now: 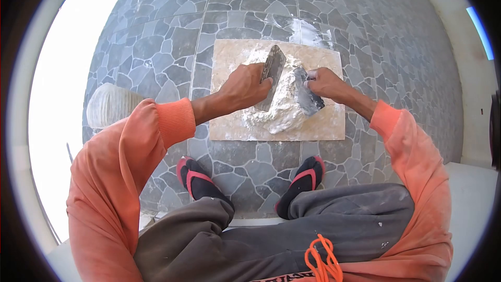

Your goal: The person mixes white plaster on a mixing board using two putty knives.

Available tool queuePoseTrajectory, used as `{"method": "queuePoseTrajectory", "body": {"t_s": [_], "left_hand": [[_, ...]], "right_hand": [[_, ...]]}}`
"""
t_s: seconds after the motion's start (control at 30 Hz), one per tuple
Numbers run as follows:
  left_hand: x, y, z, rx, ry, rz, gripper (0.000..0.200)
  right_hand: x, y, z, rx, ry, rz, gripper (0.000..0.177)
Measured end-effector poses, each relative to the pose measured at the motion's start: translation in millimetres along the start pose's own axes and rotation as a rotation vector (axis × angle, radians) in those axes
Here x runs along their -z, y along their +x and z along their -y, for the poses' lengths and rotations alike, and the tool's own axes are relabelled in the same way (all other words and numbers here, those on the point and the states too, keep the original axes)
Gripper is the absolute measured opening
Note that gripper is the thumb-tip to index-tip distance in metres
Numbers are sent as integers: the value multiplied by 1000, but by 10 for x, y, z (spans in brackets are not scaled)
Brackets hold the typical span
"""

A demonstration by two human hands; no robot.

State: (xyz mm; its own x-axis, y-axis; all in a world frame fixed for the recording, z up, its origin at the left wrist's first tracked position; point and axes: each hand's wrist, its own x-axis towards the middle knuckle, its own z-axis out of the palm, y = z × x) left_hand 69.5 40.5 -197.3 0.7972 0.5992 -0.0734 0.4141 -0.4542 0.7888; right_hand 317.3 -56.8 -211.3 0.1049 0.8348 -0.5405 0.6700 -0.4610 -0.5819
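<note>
So our left hand (246, 87) has its fingers wrapped round a grey, narrow, flat-faced tool crusted with white (273, 75), thumb on the face we can see. It's tilted up on edge, and its lower end comes down at the white stuff; can't tell if it's pressing in. Our right hand (326, 83) is gripping a dark grey, flat, white-smeared blade (309, 96) by its upper part, thumb against the near face, and that one slants over the right side of the heap.

The heap itself is a lumpy, off-white, powdery-looking mass (284, 107), sitting around the middle of a beige, marbled, rectangular board (225, 128) and spreading close to the near edge. Both near corners of the board are pretty much bare.

Past the far edge, towards the far right corner, there's a thin white smear (308, 32) on the grey stone-pattern floor (156, 52). Well off the left edge stands a pale, ribbed, rounded container (111, 105), partly behind our orange left sleeve (156, 125). Our feet, in black socks and red-strapped flip-flops (202, 178), are just below the near edge.
</note>
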Motion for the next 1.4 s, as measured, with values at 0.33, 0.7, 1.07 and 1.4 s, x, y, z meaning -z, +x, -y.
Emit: {"method": "queuePoseTrajectory", "body": {"t_s": [0.33,0.7,1.07,1.4], "left_hand": [[-518,351,-416,-54,48,-5,23],[-333,736,175,-62,230,113,26],[-140,612,-23,-462,464,310,27],[25,418,-21,-575,662,392,18]], "right_hand": [[-74,-89,214,-114,697,-274,14],[279,-581,35,-222,426,-285,16],[-1396,-1239,-1321,-554,1257,-468,31],[-2196,-1193,-1426,-471,1438,-549,37]]}}
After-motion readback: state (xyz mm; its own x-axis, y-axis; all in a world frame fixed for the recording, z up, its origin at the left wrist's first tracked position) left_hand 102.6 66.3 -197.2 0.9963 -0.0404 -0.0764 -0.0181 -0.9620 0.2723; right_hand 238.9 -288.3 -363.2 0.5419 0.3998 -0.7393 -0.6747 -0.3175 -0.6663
